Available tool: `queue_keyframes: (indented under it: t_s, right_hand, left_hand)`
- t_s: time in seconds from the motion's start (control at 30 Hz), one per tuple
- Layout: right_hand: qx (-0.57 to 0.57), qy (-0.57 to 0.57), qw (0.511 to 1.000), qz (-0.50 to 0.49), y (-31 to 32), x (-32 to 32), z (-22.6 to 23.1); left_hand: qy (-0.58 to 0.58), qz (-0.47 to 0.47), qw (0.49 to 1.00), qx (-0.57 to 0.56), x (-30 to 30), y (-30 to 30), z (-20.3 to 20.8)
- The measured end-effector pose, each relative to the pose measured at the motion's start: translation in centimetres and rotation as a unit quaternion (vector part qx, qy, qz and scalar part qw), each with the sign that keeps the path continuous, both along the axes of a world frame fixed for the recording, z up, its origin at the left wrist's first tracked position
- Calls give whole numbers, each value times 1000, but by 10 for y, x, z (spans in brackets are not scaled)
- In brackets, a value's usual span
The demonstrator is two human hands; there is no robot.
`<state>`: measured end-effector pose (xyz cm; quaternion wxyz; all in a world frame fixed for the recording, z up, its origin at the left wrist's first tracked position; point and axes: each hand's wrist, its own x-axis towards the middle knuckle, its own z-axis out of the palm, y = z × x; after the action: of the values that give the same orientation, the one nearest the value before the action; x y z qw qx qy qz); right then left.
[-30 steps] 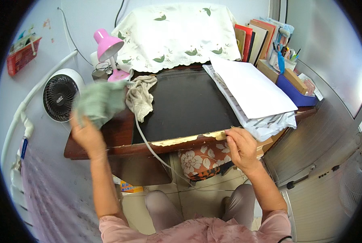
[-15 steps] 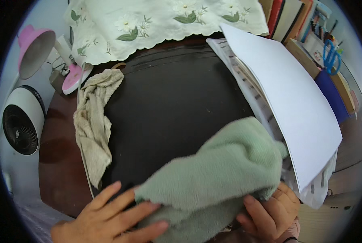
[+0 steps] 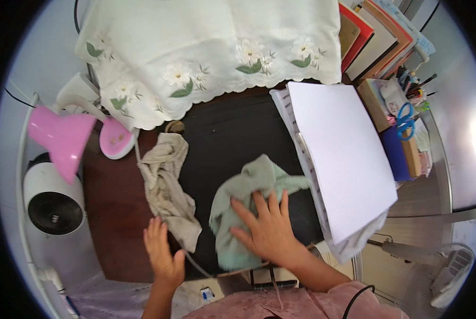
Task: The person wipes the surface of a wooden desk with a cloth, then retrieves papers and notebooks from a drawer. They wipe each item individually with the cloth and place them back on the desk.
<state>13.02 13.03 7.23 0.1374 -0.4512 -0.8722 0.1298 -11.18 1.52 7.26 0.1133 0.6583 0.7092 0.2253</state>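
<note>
A pale green towel (image 3: 232,194) lies crumpled on the black desk mat (image 3: 230,135). Pressing down on it is my right hand (image 3: 270,228), palm flat and fingers spread. My left hand (image 3: 163,255) rests near the desk's front left, its fingers stretched out and nothing held. Its fingertips come close to the lower part of a twisted beige towel (image 3: 166,186), which lies along the mat's left edge; whether they touch it I cannot tell.
White paper sheets (image 3: 339,154) are stacked along the mat's right side. A pink lamp (image 3: 62,138) and a white fan (image 3: 54,199) stand left. An embroidered cloth (image 3: 211,42) hangs at the back. Books (image 3: 376,42), blue scissors (image 3: 405,119) and pens are at the back right.
The green towel, earlier lifted between both hands, now lies on the mat. My right hand has moved onto it, and my left hand has let go. The view has shifted, showing more below.
</note>
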Motion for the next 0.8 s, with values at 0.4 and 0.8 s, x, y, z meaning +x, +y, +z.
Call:
queue_keyframes:
  t_s: [0.4, 0.8]
  right_hand:
    - [39, 6, 998, -53, 103, -47, 11]
    - [119, 126, 934, -313, -16, 168, 97]
  left_hand:
    - [-45, 46, 996, 65, -3, 0, -6]
    - [-51, -25, 980, 191, 34, 23, 28]
